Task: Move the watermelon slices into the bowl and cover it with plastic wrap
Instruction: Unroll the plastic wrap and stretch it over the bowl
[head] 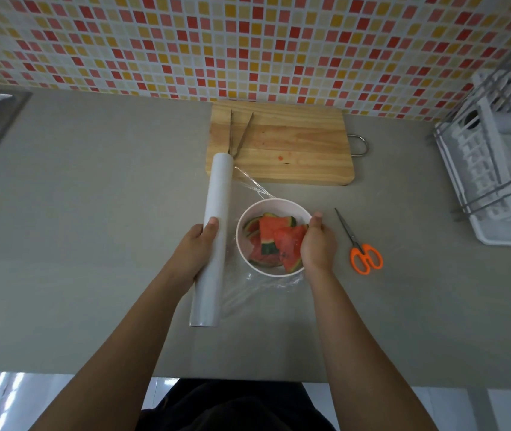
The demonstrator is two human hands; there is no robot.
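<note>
Gripping a white roll of plastic wrap point(213, 219) around its middle, the left hand point(196, 247) holds it lengthwise just left of a white bowl point(271, 201) on a grey counter point(92, 213). A sheet of clear film point(257, 189) runs from the roll across the bowl, with more film wrinkled on the counter at its near side. The watermelon slices point(274, 234) are piled inside the bowl. The right hand point(318, 244) lies against the bowl's right rim, thumb pointing away; its fingers are hidden, so its grasp cannot be told. Orange-handled scissors point(363, 250) lie near the right hand, and metal tongs point(238, 132) rest on a juice-stained wooden cutting board point(294, 150) behind the bowl
</note>
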